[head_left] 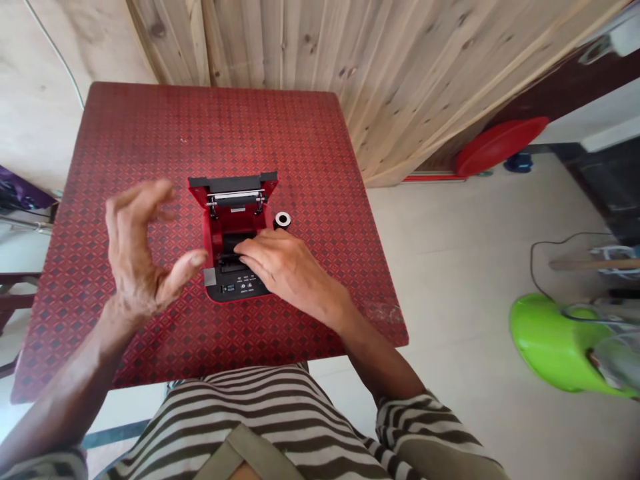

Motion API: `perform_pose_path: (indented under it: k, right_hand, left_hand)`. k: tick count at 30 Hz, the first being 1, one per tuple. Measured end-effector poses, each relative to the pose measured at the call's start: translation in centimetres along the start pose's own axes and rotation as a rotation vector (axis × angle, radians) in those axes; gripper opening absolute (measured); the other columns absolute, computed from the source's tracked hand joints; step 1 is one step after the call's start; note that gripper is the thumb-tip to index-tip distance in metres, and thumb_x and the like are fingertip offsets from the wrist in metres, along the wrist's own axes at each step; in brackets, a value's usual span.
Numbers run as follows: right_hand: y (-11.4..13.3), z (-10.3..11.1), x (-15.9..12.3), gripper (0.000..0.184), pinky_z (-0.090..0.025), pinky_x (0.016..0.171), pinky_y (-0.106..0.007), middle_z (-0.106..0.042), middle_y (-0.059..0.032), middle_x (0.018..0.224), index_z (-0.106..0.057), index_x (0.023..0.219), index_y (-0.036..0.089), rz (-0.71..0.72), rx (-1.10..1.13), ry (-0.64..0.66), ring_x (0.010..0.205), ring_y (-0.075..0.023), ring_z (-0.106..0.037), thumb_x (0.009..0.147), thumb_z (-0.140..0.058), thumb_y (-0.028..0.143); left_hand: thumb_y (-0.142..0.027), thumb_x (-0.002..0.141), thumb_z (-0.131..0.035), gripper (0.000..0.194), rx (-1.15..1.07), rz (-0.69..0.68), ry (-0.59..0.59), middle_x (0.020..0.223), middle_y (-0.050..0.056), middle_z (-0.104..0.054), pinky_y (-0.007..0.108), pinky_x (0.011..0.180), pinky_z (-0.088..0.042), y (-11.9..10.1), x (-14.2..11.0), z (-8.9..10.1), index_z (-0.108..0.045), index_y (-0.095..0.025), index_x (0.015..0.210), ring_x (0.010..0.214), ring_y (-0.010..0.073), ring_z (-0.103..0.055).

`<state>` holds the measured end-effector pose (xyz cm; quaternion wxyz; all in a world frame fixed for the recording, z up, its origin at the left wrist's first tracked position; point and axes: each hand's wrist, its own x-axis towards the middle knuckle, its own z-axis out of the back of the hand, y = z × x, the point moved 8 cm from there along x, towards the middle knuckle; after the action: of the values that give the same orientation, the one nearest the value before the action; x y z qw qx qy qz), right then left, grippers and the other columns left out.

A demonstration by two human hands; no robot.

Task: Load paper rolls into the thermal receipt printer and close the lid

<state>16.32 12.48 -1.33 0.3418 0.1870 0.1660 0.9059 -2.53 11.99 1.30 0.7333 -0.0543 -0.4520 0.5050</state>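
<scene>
A home is suggested by the plank wall (310,47) at upper centre, patterned table (300,147) at centre left and tiled floor (445,267) at right.

The table (240,133) spans the frame's left and centre, the plank wall (300,40) behind it. On it, left of centre, stands 1 printer (237,272), with 1 roll (283,219) just right. The left hand (131,257) is left of the printer, the right hand (287,267) over its right side.
</scene>
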Motion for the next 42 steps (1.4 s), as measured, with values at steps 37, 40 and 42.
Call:
perform_pose_path:
  k: [37,40,42]
  right_hand:
    - [2.7,1.4,-3.3,0.015,-0.055,0.084,-0.034,-0.07,-0.0065,0.093,-0.073,0.102,0.015,0.007,-0.167,-0.345,0.088,-0.0194,-0.057,0.108,-0.059,0.015]
    - [3.3,1.8,-2.9,0.022,-0.05,0.076,-0.033,-0.069,-0.0041,0.088,-0.074,0.099,0.016,0.004,-0.252,-0.32,0.085,-0.0185,-0.054,0.109,-0.055,0.012]
    - [3.9,2.1,-2.6,0.022,-0.044,0.071,-0.034,-0.069,-0.0036,0.085,-0.075,0.099,0.014,0.015,-0.33,-0.33,0.083,-0.0185,-0.052,0.108,-0.056,0.011]
  left_hand:
    - [-0.084,0.092,-0.056,0.095,0.015,-0.34,0.355,0.145,0.018,-0.06,0.056,0.118,-0.051,-3.2,-3.9,-3.9,-0.044,-0.02,0.161,0.137,0.037,-0.06]
    - [-0.084,0.094,-0.053,0.092,0.005,-0.312,0.352,0.147,0.016,-0.06,0.058,0.12,-0.05,-2.8,-3.7,-4.0,-0.041,-0.024,0.163,0.139,0.0373,-0.06]
    - [-0.084,0.093,-0.055,0.094,0.018,-0.314,0.345,0.149,0.016,-0.059,0.06,0.121,-0.049,-2.6,-3.7,-4.2,-0.04,-0.025,0.164,0.139,0.0378,-0.06]
